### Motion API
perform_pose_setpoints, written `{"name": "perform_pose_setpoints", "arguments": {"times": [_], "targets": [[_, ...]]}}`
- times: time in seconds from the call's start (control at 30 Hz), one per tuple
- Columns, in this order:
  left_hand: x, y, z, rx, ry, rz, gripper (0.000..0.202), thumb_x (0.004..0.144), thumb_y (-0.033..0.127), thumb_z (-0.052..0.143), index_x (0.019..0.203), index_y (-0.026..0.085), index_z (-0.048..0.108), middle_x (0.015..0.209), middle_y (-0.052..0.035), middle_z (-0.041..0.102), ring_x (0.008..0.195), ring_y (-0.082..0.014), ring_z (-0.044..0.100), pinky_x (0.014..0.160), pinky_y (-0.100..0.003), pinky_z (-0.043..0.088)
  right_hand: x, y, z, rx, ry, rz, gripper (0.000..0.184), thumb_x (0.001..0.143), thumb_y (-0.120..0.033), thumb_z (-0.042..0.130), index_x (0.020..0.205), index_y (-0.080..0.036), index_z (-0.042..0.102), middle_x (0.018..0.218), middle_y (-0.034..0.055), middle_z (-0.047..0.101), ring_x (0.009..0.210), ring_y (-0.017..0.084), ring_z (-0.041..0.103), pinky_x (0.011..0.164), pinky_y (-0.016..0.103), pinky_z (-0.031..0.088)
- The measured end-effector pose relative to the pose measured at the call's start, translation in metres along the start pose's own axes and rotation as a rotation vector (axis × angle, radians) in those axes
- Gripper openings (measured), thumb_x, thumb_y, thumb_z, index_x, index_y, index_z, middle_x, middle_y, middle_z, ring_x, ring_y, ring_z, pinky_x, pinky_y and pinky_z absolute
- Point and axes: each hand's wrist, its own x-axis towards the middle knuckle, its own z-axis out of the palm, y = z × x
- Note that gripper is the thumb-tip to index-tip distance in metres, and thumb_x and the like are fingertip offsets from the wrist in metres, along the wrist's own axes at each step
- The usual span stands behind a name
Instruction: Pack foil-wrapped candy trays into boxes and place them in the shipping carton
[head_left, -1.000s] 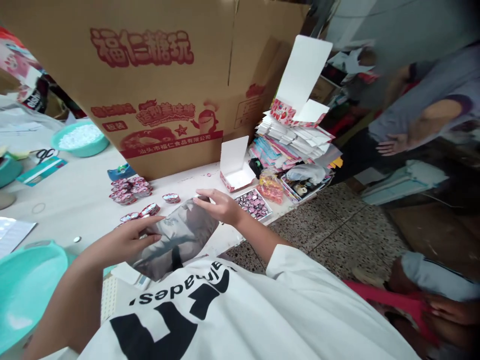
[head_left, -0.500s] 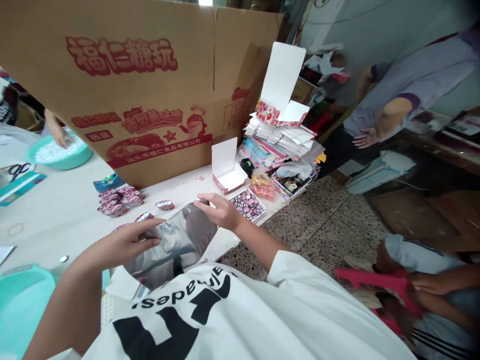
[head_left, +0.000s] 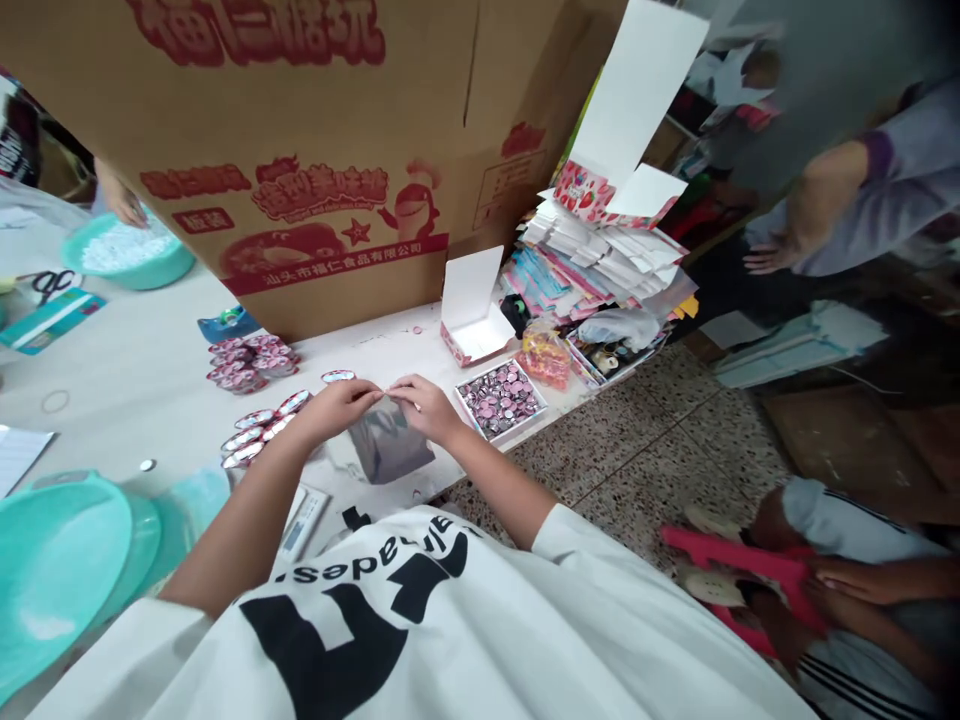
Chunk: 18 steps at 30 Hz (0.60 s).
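Fingertips (head_left: 390,393) of left hand (head_left: 337,408) and right hand (head_left: 425,408) pinched together; anything held is too small to tell.
Foil bag (head_left: 390,447) at six o'clock, tray of pink caps (head_left: 500,399) at three.

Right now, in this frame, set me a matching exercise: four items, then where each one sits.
Items: 1 silver pouch; 2 scissors; 3 pink round candies; 4 open white box.
Places: A in a tray; B under the right hand; C beside the big carton; D near a teal basin.
Pairs: 1-B, 2-D, 3-A, 4-C.
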Motion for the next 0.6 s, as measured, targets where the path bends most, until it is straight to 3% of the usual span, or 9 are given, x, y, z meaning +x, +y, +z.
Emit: {"name": "perform_pose_setpoints", "arguments": {"times": [0.17,0.37,0.6], "targets": [[-0.008,0.003,-0.006,-0.097,0.059,-0.002,0.05,0.086,0.059,0.054,0.1,0.015,0.074,0.095,-0.0076,0.074,0.082,-0.0207,0.063,0.075,-0.027,0.046,0.008,-0.007,-0.013,0.068,0.033,0.173,0.022,0.096,-0.024,0.057,0.103,-0.015,0.076,0.1,0.0093,0.069,0.089,0.014,0.066,0.079,0.024,0.056],[-0.014,0.035,-0.029,-0.095,0.103,-0.007,0.051,0.089,0.057,0.048,0.098,0.014,0.075,0.082,-0.0042,0.072,0.069,-0.017,0.056,0.063,-0.025,0.043,0.03,-0.021,-0.039,-0.16,-0.109,-0.077,0.029,0.098,-0.019,0.055,0.123,-0.022,0.07,0.115,0.0116,0.067,0.112,0.02,0.061,0.101,0.037,0.052],[-0.009,0.041,-0.036,-0.19,0.192,-0.033,0.057,0.086,0.064,0.051,0.099,0.014,0.076,0.086,-0.006,0.073,0.076,-0.0201,0.062,0.067,-0.027,0.049,0.042,-0.019,-0.045,-0.284,-0.072,-0.208,0.033,0.096,-0.016,0.056,0.126,-0.023,0.068,0.118,0.0133,0.068,0.115,0.022,0.061,0.103,0.041,0.052]]}}
